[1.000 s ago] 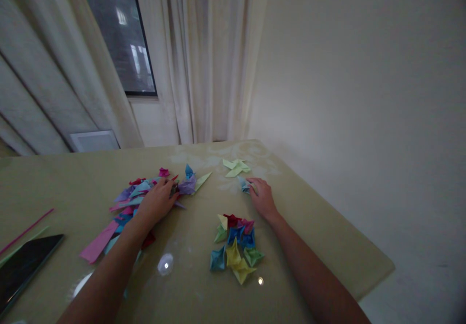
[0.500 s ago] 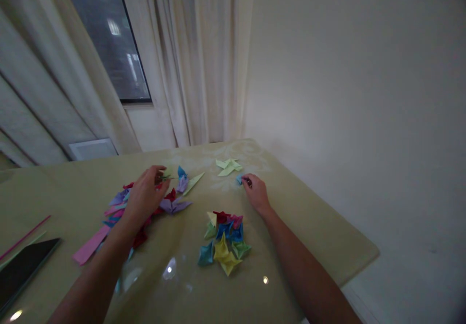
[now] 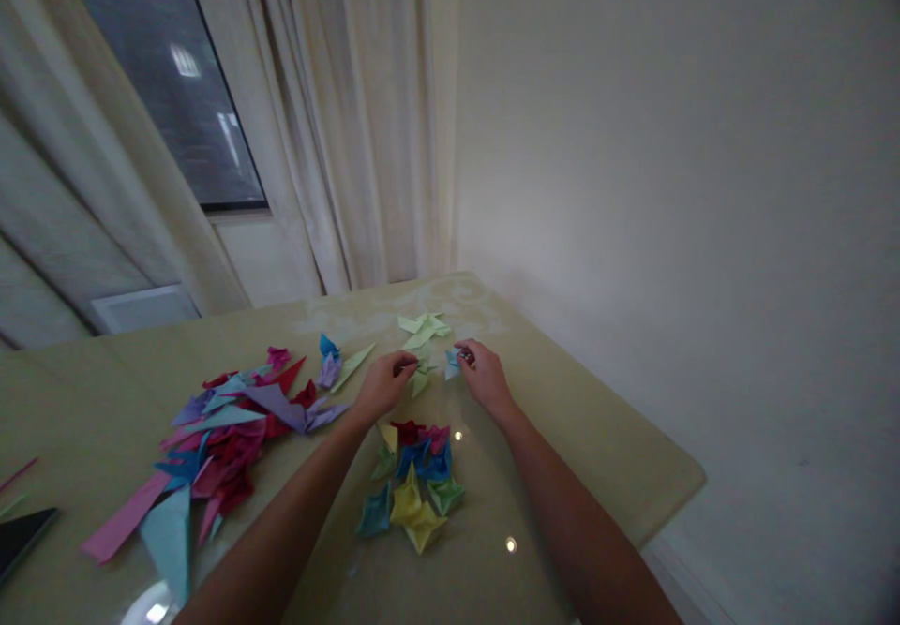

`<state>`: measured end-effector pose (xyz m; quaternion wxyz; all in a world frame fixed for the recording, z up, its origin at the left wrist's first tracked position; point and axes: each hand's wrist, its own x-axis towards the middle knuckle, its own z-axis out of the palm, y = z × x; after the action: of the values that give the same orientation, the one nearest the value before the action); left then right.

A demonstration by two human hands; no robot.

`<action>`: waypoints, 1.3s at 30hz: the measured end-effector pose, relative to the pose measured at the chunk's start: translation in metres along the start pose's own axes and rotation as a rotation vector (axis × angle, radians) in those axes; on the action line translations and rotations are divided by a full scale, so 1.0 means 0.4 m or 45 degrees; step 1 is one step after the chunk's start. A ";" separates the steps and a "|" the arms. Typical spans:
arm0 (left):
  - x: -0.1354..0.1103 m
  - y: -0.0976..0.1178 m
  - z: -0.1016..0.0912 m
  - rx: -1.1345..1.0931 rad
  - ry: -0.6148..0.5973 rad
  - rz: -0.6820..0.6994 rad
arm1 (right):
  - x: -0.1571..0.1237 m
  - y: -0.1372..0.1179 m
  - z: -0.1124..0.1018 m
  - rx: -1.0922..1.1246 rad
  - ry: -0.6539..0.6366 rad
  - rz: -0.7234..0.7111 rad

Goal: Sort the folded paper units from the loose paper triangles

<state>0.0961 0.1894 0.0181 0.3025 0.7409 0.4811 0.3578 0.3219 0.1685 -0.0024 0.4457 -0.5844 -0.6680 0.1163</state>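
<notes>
Near the table's far end, my left hand pinches a pale green folded paper piece. Just across from it, my right hand has its fingers closed on a small light blue folded paper piece. The two pieces are close together but look apart. Behind them lie several pale green folded papers. Closer to me is a cluster of small origami pieces in blue, red, green and teal, with a yellow origami piece at its front.
A heap of colourful folded papers spreads over the table's left side. Beside it sit a blue and purple origami piece and a long green strip. A dark flat object lies far left. A wall borders the right.
My left hand has moved right, from the heap toward my right hand, bringing the pale green piece. My right hand stays near its place, still with the blue piece. The view has shifted slightly right.
</notes>
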 end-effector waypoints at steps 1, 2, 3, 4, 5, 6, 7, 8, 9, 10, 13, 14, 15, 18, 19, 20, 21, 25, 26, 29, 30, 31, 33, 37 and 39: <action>-0.001 -0.004 -0.008 -0.015 -0.007 -0.004 | -0.001 0.003 0.000 0.002 -0.010 -0.005; -0.005 -0.008 -0.024 -0.008 -0.012 -0.005 | -0.002 0.006 0.000 0.003 -0.018 -0.004; -0.013 -0.013 -0.048 0.031 -0.019 0.000 | -0.002 0.009 0.000 0.001 -0.023 0.002; -0.023 -0.020 -0.080 0.099 -0.031 0.008 | -0.003 0.012 0.001 -0.003 -0.026 0.010; -0.037 -0.029 -0.117 0.218 -0.050 0.019 | -0.004 0.015 0.002 -0.009 -0.027 0.017; -0.053 -0.039 -0.158 0.347 -0.094 0.022 | -0.005 0.017 0.003 -0.016 -0.026 0.021; -0.071 -0.051 -0.199 0.471 -0.147 0.007 | -0.005 0.019 0.005 -0.024 -0.020 0.023; -0.089 -0.063 -0.239 0.607 -0.208 -0.023 | -0.005 0.021 0.007 -0.033 -0.012 0.025; -0.106 -0.075 -0.274 0.762 -0.277 -0.055 | -0.006 0.022 0.009 -0.040 -0.005 0.026; -0.121 -0.086 -0.302 0.901 -0.361 -0.102 | -0.006 0.023 0.011 -0.046 0.000 0.028; -0.147 -0.106 -0.345 1.111 -0.555 -0.248 | -0.005 0.024 0.014 -0.056 0.008 0.032; -0.149 -0.108 -0.349 1.101 -0.577 -0.271 | -0.005 0.022 0.013 -0.057 0.013 0.029; -0.148 -0.107 -0.351 1.059 -0.567 -0.271 | -0.005 0.018 0.011 -0.059 0.029 0.026; -0.135 -0.090 -0.355 0.791 -0.411 -0.135 | -0.008 -0.009 -0.002 -0.063 0.119 0.017; -0.131 -0.079 -0.356 0.654 -0.334 -0.073 | -0.010 -0.025 -0.007 -0.058 0.149 0.003; -0.127 -0.065 -0.357 0.492 -0.256 -0.020 | -0.013 -0.044 -0.010 -0.044 0.171 -0.020; -0.124 -0.050 -0.356 0.306 -0.182 0.017 | -0.018 -0.065 -0.012 -0.017 0.173 -0.048; -0.122 0.023 -0.320 -0.417 -0.050 0.020 | -0.050 -0.158 0.002 0.263 -0.088 -0.147; -0.123 0.041 -0.304 -0.518 -0.050 0.014 | -0.061 -0.178 0.009 0.363 -0.186 -0.163; -0.128 0.085 -0.254 -0.613 -0.035 0.034 | -0.092 -0.221 0.033 0.643 -0.388 -0.187; -0.130 0.094 -0.239 -0.612 -0.028 0.049 | -0.100 -0.229 0.040 0.712 -0.419 -0.184; -0.132 0.101 -0.227 -0.605 -0.028 0.062 | -0.105 -0.235 0.045 0.766 -0.438 -0.175; -0.136 0.106 -0.207 -0.589 -0.048 0.083 | -0.111 -0.240 0.054 0.834 -0.423 -0.130; -0.145 0.095 -0.180 -0.619 -0.124 0.119 | -0.112 -0.238 0.064 0.949 -0.357 0.010; -0.151 0.089 -0.166 -0.616 -0.132 0.137 | -0.113 -0.235 0.068 1.011 -0.376 0.052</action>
<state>0.0424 0.1274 0.0691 0.4759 0.6889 0.3253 0.4394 0.2346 0.1111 0.0248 0.5333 -0.3576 -0.6164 0.4559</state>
